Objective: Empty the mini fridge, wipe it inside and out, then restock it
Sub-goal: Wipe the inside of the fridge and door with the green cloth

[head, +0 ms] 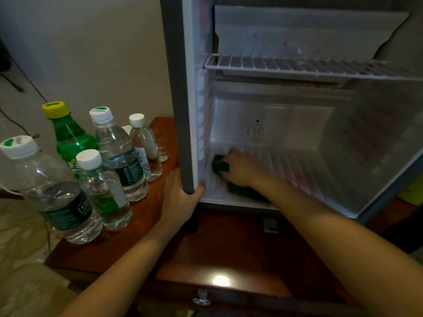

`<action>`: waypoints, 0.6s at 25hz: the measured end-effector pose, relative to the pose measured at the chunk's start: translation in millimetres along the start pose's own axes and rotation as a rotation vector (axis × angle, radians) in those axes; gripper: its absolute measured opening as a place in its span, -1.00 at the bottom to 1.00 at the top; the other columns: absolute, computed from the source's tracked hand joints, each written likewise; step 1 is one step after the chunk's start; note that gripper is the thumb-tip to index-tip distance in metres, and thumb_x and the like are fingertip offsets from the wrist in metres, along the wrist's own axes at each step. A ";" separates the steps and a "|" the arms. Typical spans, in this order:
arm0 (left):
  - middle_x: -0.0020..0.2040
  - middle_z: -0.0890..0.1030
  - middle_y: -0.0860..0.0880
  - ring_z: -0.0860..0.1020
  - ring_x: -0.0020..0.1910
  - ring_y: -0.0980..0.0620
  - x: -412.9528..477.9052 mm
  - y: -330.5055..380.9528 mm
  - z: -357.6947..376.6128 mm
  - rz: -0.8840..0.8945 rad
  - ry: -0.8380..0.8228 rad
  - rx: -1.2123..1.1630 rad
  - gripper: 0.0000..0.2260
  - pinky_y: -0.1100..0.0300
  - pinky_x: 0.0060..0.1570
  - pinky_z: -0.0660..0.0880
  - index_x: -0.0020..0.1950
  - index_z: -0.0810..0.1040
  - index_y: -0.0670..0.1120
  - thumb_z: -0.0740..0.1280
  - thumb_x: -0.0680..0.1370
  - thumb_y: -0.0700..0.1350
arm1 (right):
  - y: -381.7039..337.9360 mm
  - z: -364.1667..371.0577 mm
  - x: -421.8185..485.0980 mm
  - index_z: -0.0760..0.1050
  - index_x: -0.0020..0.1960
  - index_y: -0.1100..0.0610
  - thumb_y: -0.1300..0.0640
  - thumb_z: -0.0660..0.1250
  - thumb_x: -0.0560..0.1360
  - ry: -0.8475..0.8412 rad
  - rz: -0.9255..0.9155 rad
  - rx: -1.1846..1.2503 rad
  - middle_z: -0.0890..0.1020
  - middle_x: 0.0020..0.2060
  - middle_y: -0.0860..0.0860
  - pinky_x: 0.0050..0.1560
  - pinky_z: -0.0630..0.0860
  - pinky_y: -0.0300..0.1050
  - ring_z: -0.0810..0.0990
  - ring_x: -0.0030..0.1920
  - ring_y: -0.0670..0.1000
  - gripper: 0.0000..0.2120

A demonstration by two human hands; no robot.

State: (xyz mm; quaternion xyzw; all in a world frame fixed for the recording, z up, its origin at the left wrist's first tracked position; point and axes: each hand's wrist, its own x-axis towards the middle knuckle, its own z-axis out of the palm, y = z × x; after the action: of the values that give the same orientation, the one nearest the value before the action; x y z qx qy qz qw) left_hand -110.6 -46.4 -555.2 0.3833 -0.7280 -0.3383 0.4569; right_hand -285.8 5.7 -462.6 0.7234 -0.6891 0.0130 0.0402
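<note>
wiping the white ribbed floor of the open grey mini fridge (174, 88): right hand (240, 167) clenched round dark green cloth (219, 164), left hand (180, 197) gripping the frame edge beside it. risk: hard shoves could slide fridge into clear plastic bottles (119, 145) left of that grip.

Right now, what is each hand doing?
Left hand: grips the mini fridge by its front edge.
Right hand: holds a green cloth on the fridge floor.
</note>
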 end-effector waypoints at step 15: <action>0.14 0.51 0.01 0.51 0.14 0.02 -2.2 0.7 1.8 -0.011 0.014 0.006 -0.57 -0.04 0.06 0.56 0.14 0.23 0.37 0.33 0.36 0.30 | 7.9 -7.7 49.2 0.41 0.31 0.17 0.10 0.20 0.57 -0.061 0.256 -0.007 0.39 0.24 0.12 0.04 0.45 0.00 0.50 0.09 0.17 -0.66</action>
State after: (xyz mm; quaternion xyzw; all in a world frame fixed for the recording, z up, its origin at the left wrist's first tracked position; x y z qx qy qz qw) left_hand -111.9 -43.9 -556.1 0.3910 -0.7237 -0.3358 0.4590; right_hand -291.0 -43.1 -450.9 0.6296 -0.7767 -0.0062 0.0197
